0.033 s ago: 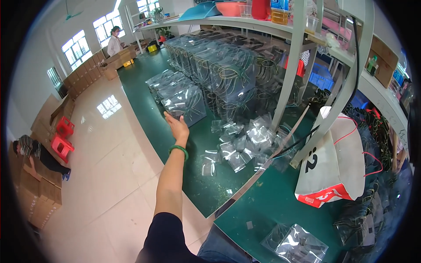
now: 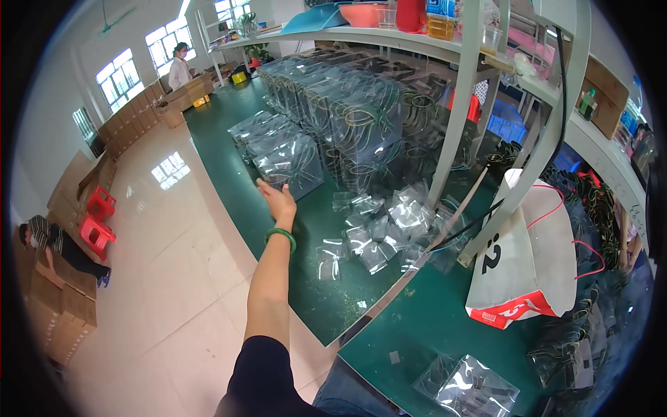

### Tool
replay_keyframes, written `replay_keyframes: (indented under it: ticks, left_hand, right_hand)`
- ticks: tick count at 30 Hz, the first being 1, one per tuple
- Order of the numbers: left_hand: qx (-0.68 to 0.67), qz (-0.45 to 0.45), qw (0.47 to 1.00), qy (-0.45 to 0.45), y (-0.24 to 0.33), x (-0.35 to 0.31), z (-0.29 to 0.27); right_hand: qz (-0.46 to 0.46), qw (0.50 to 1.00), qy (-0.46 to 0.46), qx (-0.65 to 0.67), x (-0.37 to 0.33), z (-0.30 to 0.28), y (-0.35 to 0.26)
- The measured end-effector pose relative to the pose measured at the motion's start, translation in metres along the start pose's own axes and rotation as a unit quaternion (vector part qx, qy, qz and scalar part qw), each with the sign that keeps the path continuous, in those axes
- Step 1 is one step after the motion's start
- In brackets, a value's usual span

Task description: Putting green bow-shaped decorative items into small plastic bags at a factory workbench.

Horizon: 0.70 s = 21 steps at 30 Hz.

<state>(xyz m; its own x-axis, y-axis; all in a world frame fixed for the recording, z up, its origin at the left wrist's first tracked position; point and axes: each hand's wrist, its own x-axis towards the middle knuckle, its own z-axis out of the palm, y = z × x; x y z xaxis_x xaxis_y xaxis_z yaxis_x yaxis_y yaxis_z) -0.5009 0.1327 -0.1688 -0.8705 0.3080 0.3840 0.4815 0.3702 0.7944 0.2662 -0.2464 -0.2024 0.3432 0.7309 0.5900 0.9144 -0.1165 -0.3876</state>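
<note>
My left hand (image 2: 279,206), with a green bangle (image 2: 281,238) on the wrist, reaches over the green table from the lower edge. Its fingers are stretched out with the thumb apart, and nothing is in its grip. Fingertips and thumb are at the near lower edge of a dark pack in clear plastic (image 2: 290,165), the front one of a short row; whether they touch it I cannot tell. Behind stand taller stacked rows of similar packs (image 2: 365,121) with looped cords. Small clear plastic packets (image 2: 375,233) lie heaped to the right of my hand. My right hand is out of view.
A white and red paper bag (image 2: 521,257) stands at right beside a grey shelf post (image 2: 458,111). Another clear-wrapped pack (image 2: 476,389) lies on the near green table (image 2: 410,333). Two people, cartons (image 2: 132,115) and red stools (image 2: 96,233) are across the floor at left.
</note>
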Motion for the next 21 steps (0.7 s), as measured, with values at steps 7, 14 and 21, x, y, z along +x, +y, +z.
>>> replay_keyframes:
  ticks: [7, 14, 21]
  left_hand:
    - [-0.291, 0.175, 0.926, -0.163, 0.132, -0.188, -0.088]
    - [-0.562, 0.631, 0.385, -0.371, 0.245, -0.463, -0.269]
    - [-0.543, 0.656, 0.425, -0.306, 0.271, -0.571, -0.292]
  right_hand:
    - [0.009, 0.986, 0.164, -0.006, 0.038, -0.051, -0.010]
    - [-0.101, 0.970, 0.215, 0.055, 0.152, -0.103, -0.154]
    - [0.058, 0.939, 0.289, 0.175, 0.163, -0.112, -0.124]
